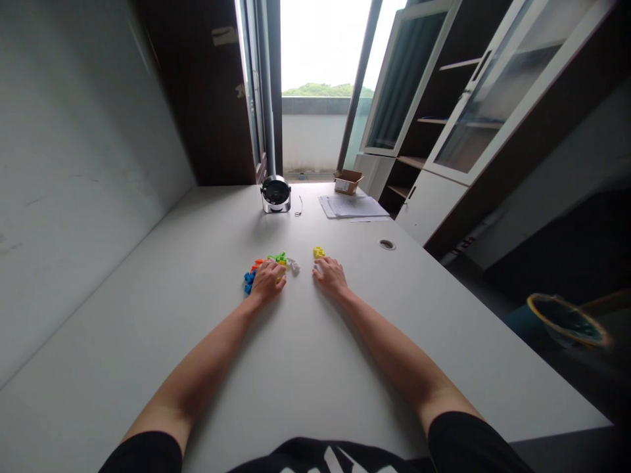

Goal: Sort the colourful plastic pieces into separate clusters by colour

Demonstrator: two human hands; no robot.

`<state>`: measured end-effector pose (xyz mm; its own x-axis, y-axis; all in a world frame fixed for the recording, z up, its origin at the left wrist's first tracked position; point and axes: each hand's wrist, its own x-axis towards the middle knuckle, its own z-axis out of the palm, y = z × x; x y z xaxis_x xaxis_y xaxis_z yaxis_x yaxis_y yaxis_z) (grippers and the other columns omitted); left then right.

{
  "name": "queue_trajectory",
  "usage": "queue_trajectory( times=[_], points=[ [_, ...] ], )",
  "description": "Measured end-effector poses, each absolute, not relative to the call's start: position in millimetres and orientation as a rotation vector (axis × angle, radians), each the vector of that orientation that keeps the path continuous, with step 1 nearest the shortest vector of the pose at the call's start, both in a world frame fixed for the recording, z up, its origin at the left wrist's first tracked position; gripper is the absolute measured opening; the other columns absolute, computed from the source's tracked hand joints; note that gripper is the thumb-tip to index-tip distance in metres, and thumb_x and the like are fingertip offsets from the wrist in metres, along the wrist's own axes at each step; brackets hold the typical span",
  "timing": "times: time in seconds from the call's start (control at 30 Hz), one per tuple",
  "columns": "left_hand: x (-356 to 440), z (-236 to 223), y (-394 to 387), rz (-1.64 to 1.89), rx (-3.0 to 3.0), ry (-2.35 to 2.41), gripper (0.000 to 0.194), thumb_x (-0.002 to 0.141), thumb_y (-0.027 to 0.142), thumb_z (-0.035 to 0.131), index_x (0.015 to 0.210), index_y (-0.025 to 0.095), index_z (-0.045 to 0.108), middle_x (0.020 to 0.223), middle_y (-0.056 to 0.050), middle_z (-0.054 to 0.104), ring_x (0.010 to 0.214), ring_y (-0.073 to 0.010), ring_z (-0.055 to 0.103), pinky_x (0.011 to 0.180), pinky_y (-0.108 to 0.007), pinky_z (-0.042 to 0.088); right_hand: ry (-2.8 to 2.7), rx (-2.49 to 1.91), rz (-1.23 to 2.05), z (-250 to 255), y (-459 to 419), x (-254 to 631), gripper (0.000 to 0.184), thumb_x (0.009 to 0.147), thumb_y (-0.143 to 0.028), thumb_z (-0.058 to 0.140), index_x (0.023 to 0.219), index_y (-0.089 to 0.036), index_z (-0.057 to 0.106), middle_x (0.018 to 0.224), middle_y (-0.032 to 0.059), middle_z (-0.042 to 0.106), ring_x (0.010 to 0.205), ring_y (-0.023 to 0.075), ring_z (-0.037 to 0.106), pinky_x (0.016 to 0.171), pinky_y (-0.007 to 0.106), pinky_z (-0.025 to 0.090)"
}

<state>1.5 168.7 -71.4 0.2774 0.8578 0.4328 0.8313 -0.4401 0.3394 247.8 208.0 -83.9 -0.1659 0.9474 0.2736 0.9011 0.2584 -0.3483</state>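
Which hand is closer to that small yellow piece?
Right. The right hand lies just behind the yellow piece, nearly touching it; the left hand rests farther off to its left.

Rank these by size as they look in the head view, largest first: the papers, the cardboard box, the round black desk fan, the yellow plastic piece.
1. Stack of papers
2. Cardboard box and round black desk fan: they look too alike to rank
3. Yellow plastic piece
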Motion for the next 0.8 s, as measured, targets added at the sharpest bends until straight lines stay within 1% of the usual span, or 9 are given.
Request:
queue_trajectory(
  times=[0.2,0.43,0.6,0.8],
  points=[
    [2.5,-68.9,168.2,0.942,2.450,1.568,0.017,0.090,0.025,0.054,0.102,0.022,0.066,0.108,-0.009,0.066,0.115,-0.0316,0.052,0.108,-0.049,0.038,-2.073,-1.635,0.174,-82.4,207.1,247.2,0.022,0.093,-0.031,0.055,0.111,-0.024,0.066,0.124,0.0079,0.063,0.113,0.0242,0.054,0.098,0.037,0.037],
    [2.2,-68.3,168.7,0.931,2.437,1.630,0.020,0.090,0.026,0.052,0.104,0.022,0.066,0.111,-0.010,0.064,0.113,-0.0315,0.053,0.106,-0.050,0.040,-2.016,-1.588,0.137,-82.2,206.1,247.6,0.020,0.091,-0.029,0.055,0.107,-0.024,0.067,0.124,0.0079,0.062,0.113,0.0247,0.053,0.098,0.037,0.037],
    [2.0,-68.4,168.0,0.949,2.416,1.618,0.023,0.088,0.026,0.054,0.109,0.023,0.065,0.121,-0.010,0.061,0.116,-0.0315,0.053,0.107,-0.050,0.040,-2.028,-1.573,0.121,-83.2,205.9,247.7,0.020,0.092,-0.028,0.055,0.107,-0.023,0.066,0.124,0.0072,0.062,0.113,0.0240,0.052,0.098,0.037,0.037],
    [1.7,-72.3,169.8,0.931,2.462,1.609,0.030,0.088,0.026,0.055,0.116,0.022,0.065,0.136,-0.011,0.057,0.130,-0.0328,0.047,0.115,-0.052,0.033,-2.022,-1.628,0.157,-86.2,208.4,249.0,0.021,0.091,-0.029,0.056,0.109,-0.024,0.066,0.124,0.0076,0.062,0.112,0.0245,0.053,0.098,0.037,0.037]
  ],
)
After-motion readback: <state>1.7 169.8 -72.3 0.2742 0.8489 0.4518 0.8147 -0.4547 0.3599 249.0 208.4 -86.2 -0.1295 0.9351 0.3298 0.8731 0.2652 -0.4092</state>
